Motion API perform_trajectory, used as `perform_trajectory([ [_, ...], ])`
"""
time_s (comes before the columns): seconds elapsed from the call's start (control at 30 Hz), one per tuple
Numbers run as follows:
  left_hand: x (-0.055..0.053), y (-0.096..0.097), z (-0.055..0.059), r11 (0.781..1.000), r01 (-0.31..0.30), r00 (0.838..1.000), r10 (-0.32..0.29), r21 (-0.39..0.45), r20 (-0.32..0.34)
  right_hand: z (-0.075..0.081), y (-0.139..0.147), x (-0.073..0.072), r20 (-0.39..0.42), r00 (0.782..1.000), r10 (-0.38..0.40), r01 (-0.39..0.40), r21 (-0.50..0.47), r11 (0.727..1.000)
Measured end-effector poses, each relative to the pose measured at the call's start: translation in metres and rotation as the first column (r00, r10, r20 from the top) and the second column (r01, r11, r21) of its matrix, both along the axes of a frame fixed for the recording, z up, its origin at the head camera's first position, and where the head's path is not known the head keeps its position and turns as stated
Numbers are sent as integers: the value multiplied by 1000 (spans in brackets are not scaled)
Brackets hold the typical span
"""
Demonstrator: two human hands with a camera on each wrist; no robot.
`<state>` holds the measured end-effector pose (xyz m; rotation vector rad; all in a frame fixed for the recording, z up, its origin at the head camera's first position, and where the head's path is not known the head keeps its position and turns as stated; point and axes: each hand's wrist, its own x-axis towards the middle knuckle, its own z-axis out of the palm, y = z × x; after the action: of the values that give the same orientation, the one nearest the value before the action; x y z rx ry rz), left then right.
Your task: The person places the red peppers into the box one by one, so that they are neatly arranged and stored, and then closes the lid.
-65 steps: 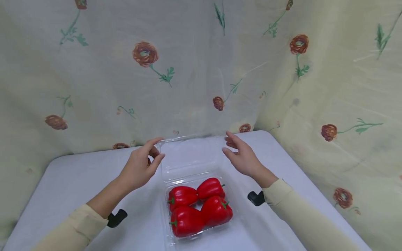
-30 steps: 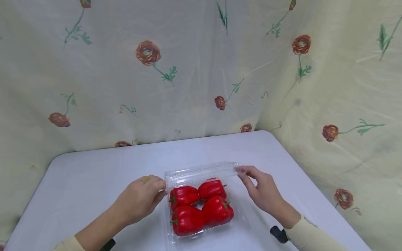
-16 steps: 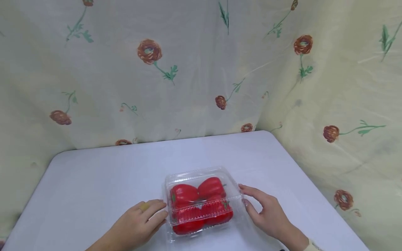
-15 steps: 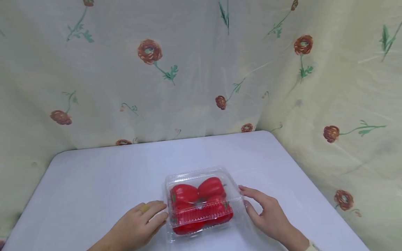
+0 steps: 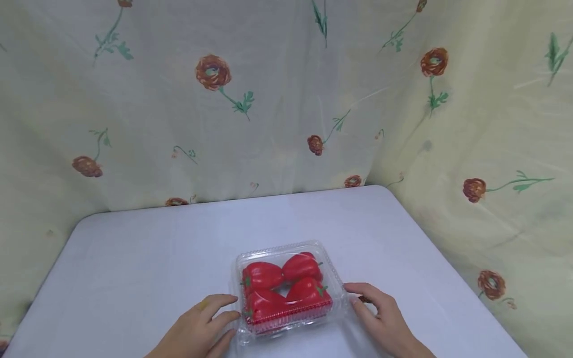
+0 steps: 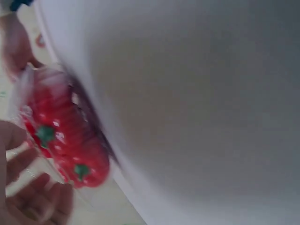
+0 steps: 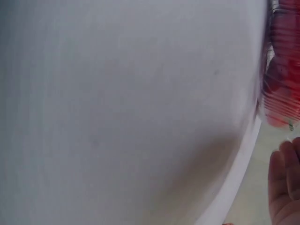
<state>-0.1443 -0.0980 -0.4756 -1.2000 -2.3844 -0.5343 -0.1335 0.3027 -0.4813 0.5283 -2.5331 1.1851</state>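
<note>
A clear plastic clamshell container (image 5: 334, 276) stands on the white table, its lid lowered over several red bell peppers (image 5: 263, 276) with green stems. At its left side is my left hand (image 5: 197, 325), fingers loosely bent and spread, fingertips at the rim. My right hand (image 5: 382, 318) is at the opposite side, index fingertip and thumb by the rim near the front corner. Neither hand curls around the container. In the left wrist view the peppers show blurred through the plastic, beside the left fingers (image 6: 33, 199). The right wrist view shows the right fingers (image 7: 285, 176) fairly straight below the container.
The white tabletop (image 5: 156, 263) extends around the container on all sides. Behind it and along the right hangs a pale curtain (image 5: 268, 99) printed with rust-coloured flowers, reaching down to the table edges.
The raised lid has been brought forward and down over the peppers. Both hands have come toward the front with it, releasing its edge, and lie lower at the container's sides.
</note>
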Motion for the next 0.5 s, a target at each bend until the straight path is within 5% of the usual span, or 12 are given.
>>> perform_trajectory([
  [0.1, 5, 7, 7, 990, -136, 973, 126, 39, 195, 1, -5, 1, 129, 991, -46, 57, -81, 995],
  [0.17, 8, 11, 13, 974, -218, 914, 184, 55, 362, 4, -7, 1, 233, 970, -64, 94, -119, 988],
  [0.23, 8, 14, 17, 961, -272, 829, 204, 57, 520, 5, -9, 2, 325, 945, -50, 104, -152, 983],
  [0.33, 6, 17, 22, 947, -319, 667, 195, 39, 719, 8, -9, 3, 440, 898, -8, 98, -182, 978],
  [0.43, 2, 20, 23, 940, -338, 506, 146, 39, 850, 9, -7, 2, 526, 848, 60, 64, -215, 974],
  [0.5, 2, 21, 23, 938, -341, 415, 92, 61, 905, 11, -6, 1, 550, 825, 130, 19, -257, 966],
])
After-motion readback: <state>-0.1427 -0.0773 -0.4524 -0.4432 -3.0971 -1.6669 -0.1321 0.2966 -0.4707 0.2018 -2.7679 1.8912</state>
